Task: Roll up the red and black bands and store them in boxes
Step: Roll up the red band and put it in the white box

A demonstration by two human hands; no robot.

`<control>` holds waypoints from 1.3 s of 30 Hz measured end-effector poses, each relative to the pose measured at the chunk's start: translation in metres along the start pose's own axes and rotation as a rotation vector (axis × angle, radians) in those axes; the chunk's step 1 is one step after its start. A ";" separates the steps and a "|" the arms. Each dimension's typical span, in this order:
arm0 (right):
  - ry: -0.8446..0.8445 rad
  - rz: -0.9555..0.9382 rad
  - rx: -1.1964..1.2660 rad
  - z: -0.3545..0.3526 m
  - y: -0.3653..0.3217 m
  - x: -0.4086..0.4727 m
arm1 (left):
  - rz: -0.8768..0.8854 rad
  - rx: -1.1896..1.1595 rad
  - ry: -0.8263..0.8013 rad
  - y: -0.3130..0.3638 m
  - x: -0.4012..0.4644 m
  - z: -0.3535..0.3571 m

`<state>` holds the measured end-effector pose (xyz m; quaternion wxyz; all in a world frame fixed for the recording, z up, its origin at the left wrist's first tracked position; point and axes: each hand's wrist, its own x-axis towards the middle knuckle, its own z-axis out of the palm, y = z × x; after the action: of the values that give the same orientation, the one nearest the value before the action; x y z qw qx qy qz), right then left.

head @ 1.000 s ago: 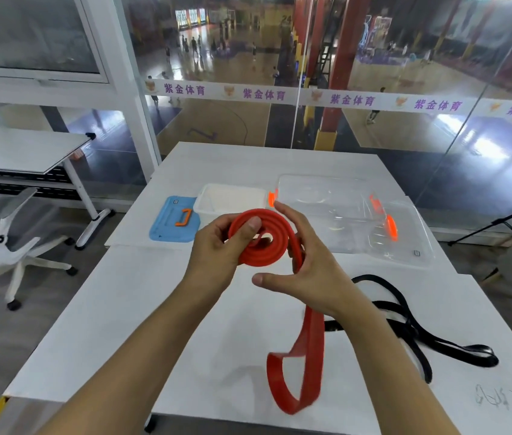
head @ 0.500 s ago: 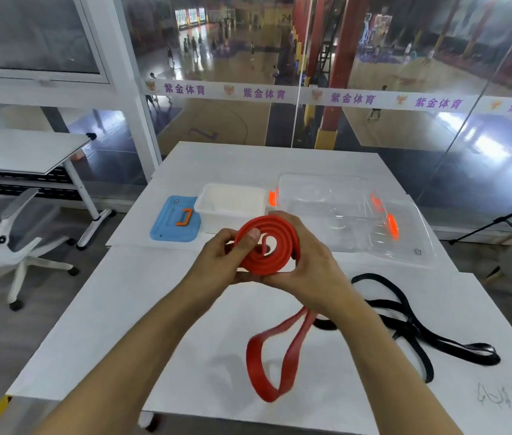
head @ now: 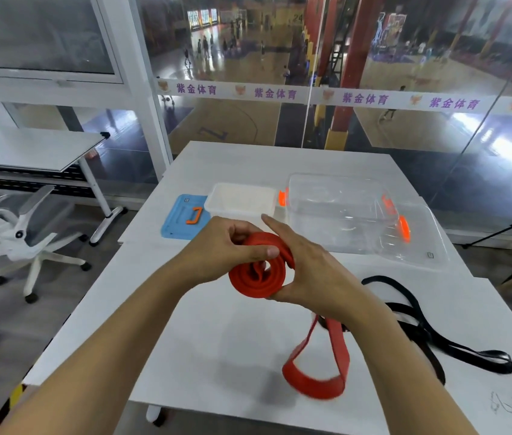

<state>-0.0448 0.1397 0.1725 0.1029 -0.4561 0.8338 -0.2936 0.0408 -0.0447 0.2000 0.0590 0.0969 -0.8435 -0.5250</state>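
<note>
Both hands hold the red band (head: 258, 282) above the white table (head: 204, 334), partly wound into a coil. My left hand (head: 226, 246) pinches the coil's top with thumb over it. My right hand (head: 314, 277) cups the coil's right side, index finger stretched out. The band's loose loop hangs below my right wrist down to the table. The black band (head: 417, 328) lies unrolled on the table at the right. Behind the hands stand a small white box (head: 242, 200) and a larger clear box (head: 339, 211) with orange latches.
A blue lid (head: 182, 221) with an orange handle lies left of the white box. A clear lid (head: 414, 243) rests at the right of the clear box. A white office chair (head: 19, 233) and another desk stand at the left. Glass wall lies behind the table.
The coil has dropped lower and turned, taking up more band. The hanging loop has shortened and swung to the right, under my right wrist.
</note>
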 end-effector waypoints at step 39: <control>0.090 0.120 0.290 -0.004 0.027 -0.006 | -0.162 -0.545 0.264 -0.026 0.010 0.040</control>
<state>-0.0615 0.1573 0.1593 0.1473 -0.3722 0.8122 -0.4243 0.0260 -0.0228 0.1587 0.1498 0.2115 -0.6463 -0.7177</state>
